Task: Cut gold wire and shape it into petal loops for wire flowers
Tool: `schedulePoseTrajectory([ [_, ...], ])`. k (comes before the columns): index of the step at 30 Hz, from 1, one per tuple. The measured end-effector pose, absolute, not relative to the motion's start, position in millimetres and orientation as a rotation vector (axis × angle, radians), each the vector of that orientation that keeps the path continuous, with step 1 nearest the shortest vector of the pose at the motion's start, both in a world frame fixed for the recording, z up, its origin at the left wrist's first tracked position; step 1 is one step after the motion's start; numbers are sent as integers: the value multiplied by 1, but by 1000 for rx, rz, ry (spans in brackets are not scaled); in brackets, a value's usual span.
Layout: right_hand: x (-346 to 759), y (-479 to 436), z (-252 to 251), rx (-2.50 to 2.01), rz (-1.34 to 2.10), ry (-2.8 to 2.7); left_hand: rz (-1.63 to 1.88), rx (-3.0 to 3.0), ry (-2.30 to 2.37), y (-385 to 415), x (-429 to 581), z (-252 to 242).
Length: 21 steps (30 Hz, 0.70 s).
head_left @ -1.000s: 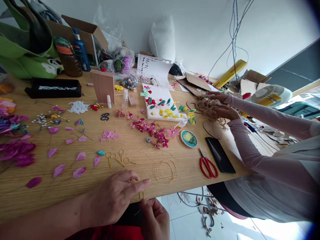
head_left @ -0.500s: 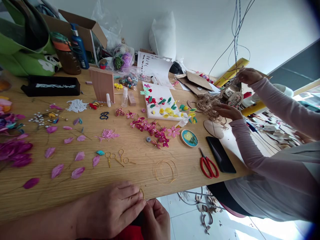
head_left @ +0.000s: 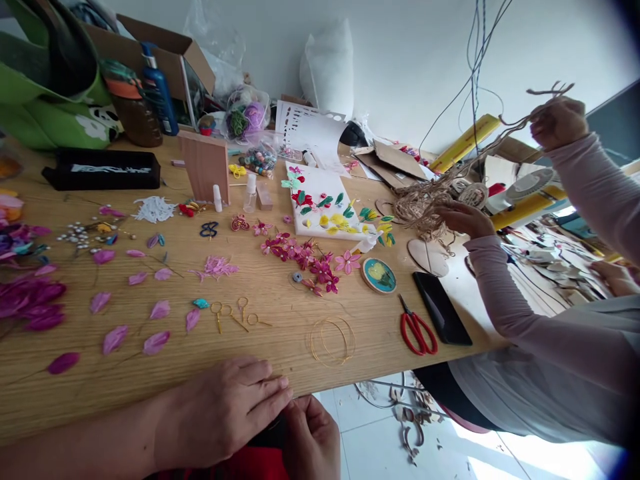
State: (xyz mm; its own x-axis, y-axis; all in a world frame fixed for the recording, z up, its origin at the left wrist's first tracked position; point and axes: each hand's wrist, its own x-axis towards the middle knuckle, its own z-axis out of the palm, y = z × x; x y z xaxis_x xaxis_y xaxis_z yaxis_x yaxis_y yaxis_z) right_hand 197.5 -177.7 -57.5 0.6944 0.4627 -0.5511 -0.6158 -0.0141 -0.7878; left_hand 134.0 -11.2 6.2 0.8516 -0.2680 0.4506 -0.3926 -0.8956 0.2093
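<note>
Both hands meet at the table's front edge. My left hand [head_left: 223, 413] lies with its fingers pressed together at the edge, closed on a piece of thin gold wire that the fingers now cover. Just below and to the right, my right hand [head_left: 314, 437] is closed in a pinch at the same spot, its fingertips against the left ones; the wire between them is too hidden to make out. Beyond the left hand lie several small gold wire loops with twisted stems [head_left: 243, 308]. A larger coil of gold wire [head_left: 332, 341] rests to their right.
Pink petals [head_left: 115, 340] on wires are spread at left. Magenta flowers [head_left: 305, 260] lie mid-table. Red-handled scissors [head_left: 418, 332], a black phone [head_left: 442, 309] and a small round embroidery [head_left: 379, 275] are at right. A co-worker's hand [head_left: 559, 124] pulls twine from a tangle [head_left: 425, 201].
The gold loop that showed at my left fingertips is now covered; my left fingers have shifted slightly. The co-worker's upper hand has moved right and up, drawing out twine.
</note>
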Motion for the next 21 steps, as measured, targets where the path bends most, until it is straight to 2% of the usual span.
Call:
schedulePoseTrajectory([
  [12,199,-187,-56,-1314,983,117,558,2725,-514,-10,132,-3],
  [21,189,-176,-37,-1630,643,35,560,2732,-513,-10,132,-1],
])
